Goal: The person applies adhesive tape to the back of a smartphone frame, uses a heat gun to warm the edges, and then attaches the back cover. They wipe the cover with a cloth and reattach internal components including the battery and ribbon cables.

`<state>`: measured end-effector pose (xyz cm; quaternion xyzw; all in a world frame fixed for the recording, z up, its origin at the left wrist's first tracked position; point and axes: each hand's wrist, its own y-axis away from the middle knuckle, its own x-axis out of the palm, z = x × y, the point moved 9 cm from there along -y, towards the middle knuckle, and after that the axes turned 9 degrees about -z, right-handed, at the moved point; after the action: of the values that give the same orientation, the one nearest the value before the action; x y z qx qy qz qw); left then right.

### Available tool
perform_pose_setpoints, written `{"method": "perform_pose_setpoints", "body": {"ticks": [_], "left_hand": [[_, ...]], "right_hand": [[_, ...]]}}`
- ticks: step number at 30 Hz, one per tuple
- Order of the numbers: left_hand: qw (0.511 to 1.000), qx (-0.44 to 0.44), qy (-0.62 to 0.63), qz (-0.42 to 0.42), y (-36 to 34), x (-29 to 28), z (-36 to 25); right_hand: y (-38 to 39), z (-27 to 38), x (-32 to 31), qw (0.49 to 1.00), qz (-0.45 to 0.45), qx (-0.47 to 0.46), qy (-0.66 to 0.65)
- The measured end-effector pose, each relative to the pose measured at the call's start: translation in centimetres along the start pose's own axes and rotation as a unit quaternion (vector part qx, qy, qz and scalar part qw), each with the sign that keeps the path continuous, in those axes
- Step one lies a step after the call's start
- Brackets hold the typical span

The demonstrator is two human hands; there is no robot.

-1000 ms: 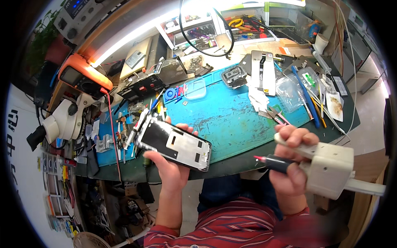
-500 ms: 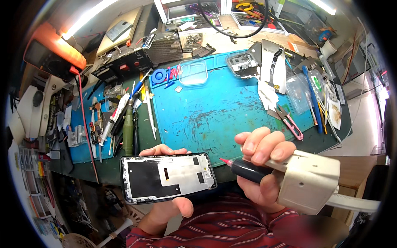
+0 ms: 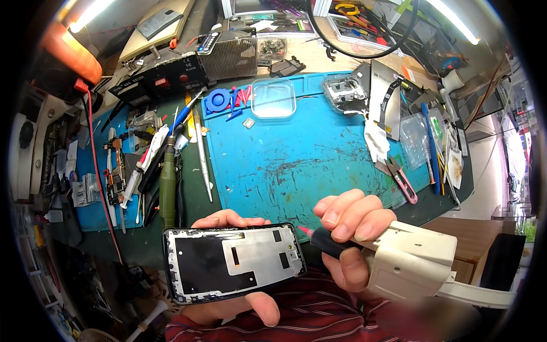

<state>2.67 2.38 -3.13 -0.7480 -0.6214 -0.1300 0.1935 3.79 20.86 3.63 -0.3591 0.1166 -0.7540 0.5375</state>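
Note:
A black-rimmed phone frame point(image 3: 228, 268), its inner side of silver metal and black sheet facing up, lies tilted in my left hand point(image 3: 229, 219). The fingers curl behind its far edge and the thumb rests at the near edge. My right hand point(image 3: 356, 219) is wrapped around a cream dispensing gun point(image 3: 413, 259) loaded with a black tube point(image 3: 329, 242). The tube's pink nozzle point(image 3: 305, 230) points left, right beside the frame's far right corner. Whether its tip touches the rim I cannot tell.
Beyond my hands spreads a blue work mat point(image 3: 273, 165). A clear plastic box point(image 3: 273, 98), a blue ring-shaped spool point(image 3: 218, 101) and pink-handled snips point(image 3: 402, 181) lie on it. Screwdrivers, tweezers and a syringe point(image 3: 132, 185) crowd the left. A phone screen point(image 3: 383, 105) rests at the back right.
The nozzle and the phone frame have come closer together at the frame's far right corner. Both hands keep their holds. The whole view has shifted slightly.

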Motion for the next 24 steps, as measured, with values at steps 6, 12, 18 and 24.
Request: {"method": "perform_pose_setpoints", "body": {"ticks": [6,12,18,24], "left_hand": [[1.0,-0.005,0.0,0.02,0.0,0.0,-0.6],[1.0,-0.003,-0.005,0.025,-0.5,-0.1,-0.8],[0.998,-0.031,0.012,0.047,-0.3,0.2,-0.7],[0.998,-0.036,0.033,0.034,-0.2,0.0,-0.5]], "right_hand": [[-0.4,-0.2,1.0,1.0,0.012,0.019,0.018],[-0.1,-0.5,1.1,0.999,-0.006,0.01,0.03],[-0.3,-0.5,1.3,0.999,-0.016,0.018,0.028],[-0.2,-0.5,1.5,0.999,-0.008,0.028,0.041]]}}
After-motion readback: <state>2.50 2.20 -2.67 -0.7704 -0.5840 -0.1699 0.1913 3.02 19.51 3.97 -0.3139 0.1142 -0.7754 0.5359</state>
